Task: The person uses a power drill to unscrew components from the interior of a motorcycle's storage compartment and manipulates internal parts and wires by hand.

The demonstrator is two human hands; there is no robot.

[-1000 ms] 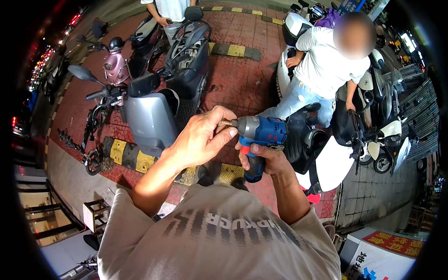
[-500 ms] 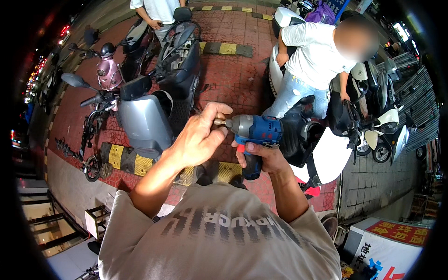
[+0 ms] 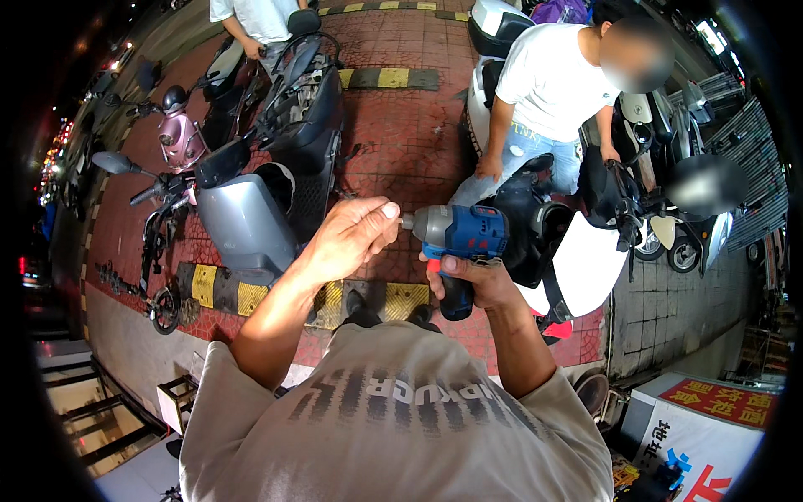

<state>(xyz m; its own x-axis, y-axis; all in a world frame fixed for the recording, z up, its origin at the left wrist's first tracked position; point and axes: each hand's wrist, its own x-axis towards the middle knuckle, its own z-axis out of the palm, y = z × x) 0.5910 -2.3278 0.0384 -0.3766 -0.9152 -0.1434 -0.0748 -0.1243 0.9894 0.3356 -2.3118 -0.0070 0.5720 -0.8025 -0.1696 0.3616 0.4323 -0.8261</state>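
In my right hand (image 3: 485, 280) is a blue and grey cordless impact driver (image 3: 468, 230). The fingers wrap its handle below the body, close to the red trigger, and its nose points left. My left hand (image 3: 351, 238) is closed at the front of the nose, thumb on top and fingers curled under. A short stretch of metal bit (image 3: 407, 221) shows between the chuck and my left fingertips. The rest of the bit is hidden inside that hand. Both hands are in front of my chest, above the red paving.
To the left stands a silver-grey scooter (image 3: 251, 222), with a pink scooter (image 3: 180, 138) behind it. A person in a white shirt (image 3: 548, 75) sits on a white scooter (image 3: 590, 263) at right. Another person (image 3: 263, 21) stands far left. A yellow-black kerb strip (image 3: 406, 303) lies by my feet.
My left fingers have shifted and now cover the brass-coloured piece that showed at the driver's nose. The seated person's hand has moved onto the thigh. The whole view has shifted slightly.
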